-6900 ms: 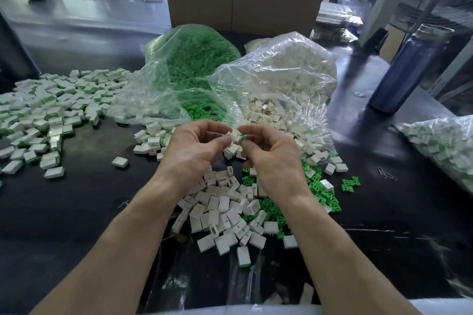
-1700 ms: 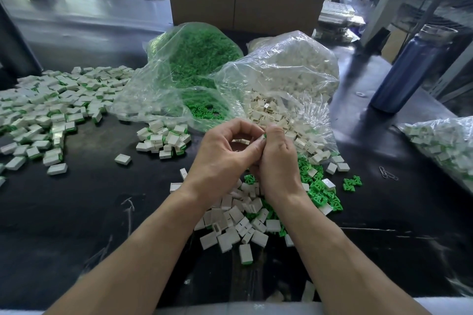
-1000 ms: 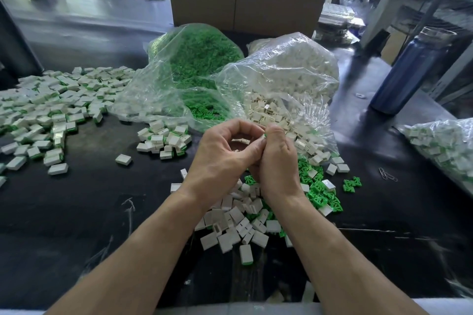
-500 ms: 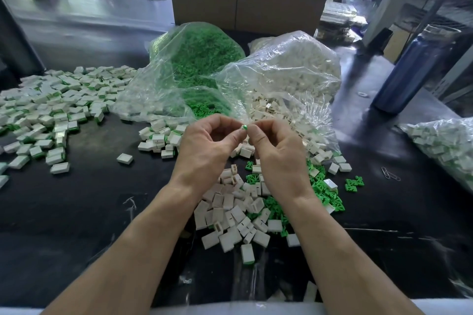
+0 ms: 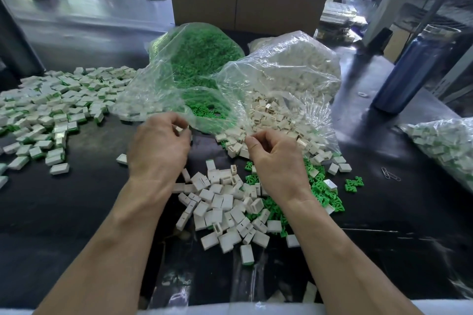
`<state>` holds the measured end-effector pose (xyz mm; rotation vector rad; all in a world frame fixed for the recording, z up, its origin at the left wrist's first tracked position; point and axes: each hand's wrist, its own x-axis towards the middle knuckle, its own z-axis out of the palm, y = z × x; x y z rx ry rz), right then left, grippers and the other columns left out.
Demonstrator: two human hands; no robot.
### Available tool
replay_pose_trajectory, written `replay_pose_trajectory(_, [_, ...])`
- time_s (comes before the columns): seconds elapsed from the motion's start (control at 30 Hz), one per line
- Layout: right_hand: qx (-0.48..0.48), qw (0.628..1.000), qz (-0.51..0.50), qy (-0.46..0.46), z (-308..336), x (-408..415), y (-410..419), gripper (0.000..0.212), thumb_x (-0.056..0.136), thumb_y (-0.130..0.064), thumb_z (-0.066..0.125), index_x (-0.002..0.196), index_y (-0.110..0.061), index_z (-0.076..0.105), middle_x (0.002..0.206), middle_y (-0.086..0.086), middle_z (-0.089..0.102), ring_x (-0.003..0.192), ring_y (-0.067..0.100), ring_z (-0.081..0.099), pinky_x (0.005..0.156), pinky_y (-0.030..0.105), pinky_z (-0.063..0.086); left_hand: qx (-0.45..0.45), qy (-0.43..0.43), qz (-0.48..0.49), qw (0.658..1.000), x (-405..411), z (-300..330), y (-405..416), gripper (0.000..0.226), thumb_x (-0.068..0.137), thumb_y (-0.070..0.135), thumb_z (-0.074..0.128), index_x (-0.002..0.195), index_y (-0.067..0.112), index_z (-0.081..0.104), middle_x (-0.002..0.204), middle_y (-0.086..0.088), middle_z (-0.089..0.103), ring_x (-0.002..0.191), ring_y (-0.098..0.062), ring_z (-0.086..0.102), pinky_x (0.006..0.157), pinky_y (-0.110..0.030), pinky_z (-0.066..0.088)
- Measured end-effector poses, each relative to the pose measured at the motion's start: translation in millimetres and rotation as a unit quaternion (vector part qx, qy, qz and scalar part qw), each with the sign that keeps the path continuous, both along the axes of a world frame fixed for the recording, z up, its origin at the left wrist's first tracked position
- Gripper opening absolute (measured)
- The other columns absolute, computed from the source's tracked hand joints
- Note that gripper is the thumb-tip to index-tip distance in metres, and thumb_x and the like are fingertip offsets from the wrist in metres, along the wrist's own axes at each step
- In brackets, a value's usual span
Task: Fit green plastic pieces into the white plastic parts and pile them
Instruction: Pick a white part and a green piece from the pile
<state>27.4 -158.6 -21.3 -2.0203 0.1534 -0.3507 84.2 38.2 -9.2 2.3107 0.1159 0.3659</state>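
Head view: left hand (image 5: pixel 159 148) hovers with fingers curled, tips pinched on what looks like a white piece at its far fingertips (image 5: pixel 183 130); mostly hidden, so can't confirm it's a fitted unit. Right hand (image 5: pixel 277 158) has fingers curled in, thumb against forefinger; whether anything is between them I cannot tell. Key relation: finished pile (image 5: pixel 55 107) of white-and-green units lies well to the left of the left fingers, slightly farther out, so the left hand is clearly the nearer one for a drop-off. Loose white parts (image 5: pixel 222 202) sit directly below and nearer than both sets of fingertips, between the wrists; their long axes point every which way, no common orientation. Loose green pieces (image 5: pixel 323 194) lie under and right of the right fingers, so that hand is nearer for the next green pick. Open bag mouths, green bag (image 5: pixel 197 59) and white bag (image 5: pixel 289 69), sit just beyond both fingertips. Judgement: between cycles, left to pile, right to re-pick.
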Motion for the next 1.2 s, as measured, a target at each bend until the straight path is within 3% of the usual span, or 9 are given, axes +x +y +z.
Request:
replay_pose_trajectory(0.23, [-0.038, 0.999, -0.008, 0.009, 0, -1, -1, 0.016, 0.105, -0.033, 0.065, 0.096, -0.023, 0.073, 0.079, -0.012, 0.065, 0.073, 0.006, 0.061, 0.069, 0.025, 0.052, 0.057, -0.005, 0.077, 0.995, 11, -1, 19, 0.016, 0.092, 0.02, 0.077, 0.107, 0.023, 0.076, 0.107, -0.009, 0.071, 0.096, -0.033, 0.068, 0.09, -0.048, 0.057])
replay_pose_trajectory(0.4, [-0.038, 0.999, -0.016, 0.019, 0, -1, -3, 0.015, 0.105, -0.035, 0.065, 0.097, -0.025, 0.072, 0.079, -0.014, 0.065, 0.072, 0.004, 0.061, 0.068, 0.023, 0.05, 0.07, -0.009, 0.093, 0.993, 10, 0, 14, 0.016, 0.088, 0.022, 0.081, 0.084, 0.026, 0.066, 0.094, -0.004, 0.071, 0.09, -0.031, 0.066, 0.083, -0.043, 0.055])
replay_pose_trajectory(0.57, [-0.055, 0.998, -0.024, 0.026, 1, 0, -4, 0.012, 0.104, -0.034, 0.066, 0.098, -0.026, 0.074, 0.081, -0.015, 0.066, 0.078, 0.004, 0.063, 0.077, 0.032, 0.058, 0.032, 0.028, 0.045, 0.998, 4, 3, 2, 0.027, 0.093, 0.042, 0.075, 0.077, 0.021, 0.069, 0.078, -0.002, 0.072, 0.08, -0.03, 0.07, 0.079, -0.046, 0.06])
replay_pose_trajectory(0.87, [-0.102, 0.993, 0.02, 0.056, 6, -1, -9, 0.008, 0.099, -0.032, 0.073, 0.102, -0.03, 0.08, 0.094, -0.018, 0.069, 0.091, 0.006, 0.066, 0.092, 0.041, 0.06, 0.007, 0.09, -0.109, 0.99, -11, 2, -21, 0.013, 0.091, 0.036, 0.079, 0.08, 0.032, 0.076, 0.08, 0.017, 0.072, 0.08, -0.004, 0.068, 0.078, -0.031, 0.057])
replay_pose_trajectory(1.03, [-0.156, 0.985, -0.002, 0.078, 8, 0, -14, 0.003, 0.097, -0.038, 0.074, 0.096, -0.036, 0.076, 0.091, -0.022, 0.063, 0.087, -0.001, 0.059, 0.089, 0.036, 0.056, 0.049, 0.093, -0.133, 0.986, -19, 1, -36, 0.024, 0.086, 0.053, 0.079, 0.094, 0.033, 0.071, 0.092, 0.011, 0.069, 0.089, -0.012, 0.066, 0.081, -0.038, 0.057])
replay_pose_trajectory(1.2, [-0.159, 0.98, 0.017, 0.117, 12, -3, -14, 0.013, 0.091, -0.044, 0.079, 0.085, -0.035, 0.073, 0.088, -0.018, 0.066, 0.086, 0.002, 0.061, 0.087, 0.037, 0.057, 0.085, 0.122, -0.112, 0.983, -21, 2, -36, 0.026, 0.079, 0.056, 0.083, 0.079, 0.035, 0.07, 0.084, 0.014, 0.069, 0.083, -0.01, 0.065, 0.076, -0.037, 0.056])
